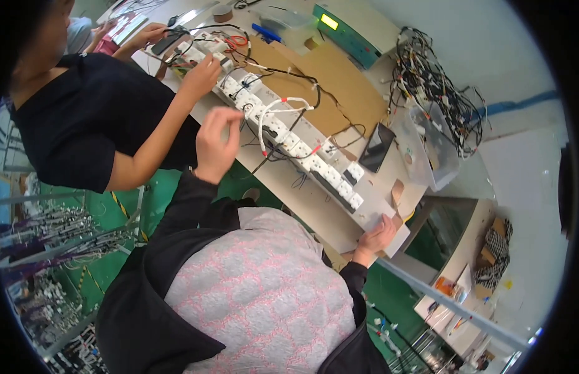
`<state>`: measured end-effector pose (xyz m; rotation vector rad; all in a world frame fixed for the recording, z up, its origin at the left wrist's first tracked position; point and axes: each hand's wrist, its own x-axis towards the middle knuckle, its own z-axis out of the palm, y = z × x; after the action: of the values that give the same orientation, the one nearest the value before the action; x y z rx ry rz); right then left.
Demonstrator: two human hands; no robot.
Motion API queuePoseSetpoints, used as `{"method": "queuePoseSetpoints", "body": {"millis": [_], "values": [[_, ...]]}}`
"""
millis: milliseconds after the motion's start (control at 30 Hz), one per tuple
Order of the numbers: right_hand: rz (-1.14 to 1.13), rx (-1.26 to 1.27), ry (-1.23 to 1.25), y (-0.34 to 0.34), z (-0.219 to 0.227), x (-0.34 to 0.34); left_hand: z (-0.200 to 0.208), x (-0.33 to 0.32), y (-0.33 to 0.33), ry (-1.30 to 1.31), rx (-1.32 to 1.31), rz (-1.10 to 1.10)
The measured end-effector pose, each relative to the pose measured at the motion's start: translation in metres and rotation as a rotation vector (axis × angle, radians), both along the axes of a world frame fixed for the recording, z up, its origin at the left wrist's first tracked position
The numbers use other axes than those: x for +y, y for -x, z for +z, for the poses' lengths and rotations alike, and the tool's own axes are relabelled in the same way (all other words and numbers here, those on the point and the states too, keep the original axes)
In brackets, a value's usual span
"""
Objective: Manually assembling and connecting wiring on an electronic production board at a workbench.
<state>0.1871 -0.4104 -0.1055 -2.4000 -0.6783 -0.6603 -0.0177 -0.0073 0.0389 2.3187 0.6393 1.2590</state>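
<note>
My left hand (216,144) is raised at the near side of a long row of white connector blocks (299,151), its fingers curled and pinched together. Anything between those fingertips is too small to make out. Just beyond it, a wire harness (288,100) with white-sleeved and black branches and red bands lies across the blocks. My right hand (377,238) rests at the right end of the pale board (370,218) that carries the blocks, fingers lying along its edge. Thin dark wires hang off the board's near side between my hands.
A co-worker's hand (202,78) handles the row's far left part. Behind lie brown cardboard (339,81), a green tester (347,37) with a lit display, a black phone (377,147) and a clear bin (426,146) beside tangled harnesses (426,75). A metal rail (451,302) runs at right.
</note>
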Motion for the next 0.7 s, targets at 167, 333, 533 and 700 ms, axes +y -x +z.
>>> {"method": "queuePoseSetpoints", "body": {"millis": [167,333,533,700], "values": [[-0.170,-0.229,0.190,0.034,-0.007,0.009,-0.046,0.065,-0.015,0.187,0.383,-0.067],[-0.412,-0.215,-0.001,0.035,0.001,0.033,-0.057,0.083,-0.032,0.176,0.451,-0.502],[0.046,0.182,-0.301,0.016,0.075,0.192,-0.053,0.080,-0.084,0.192,0.597,-0.648],[0.082,0.600,-0.211,-0.026,0.087,0.251,-0.042,0.095,-0.092,0.478,0.059,-0.704]]}}
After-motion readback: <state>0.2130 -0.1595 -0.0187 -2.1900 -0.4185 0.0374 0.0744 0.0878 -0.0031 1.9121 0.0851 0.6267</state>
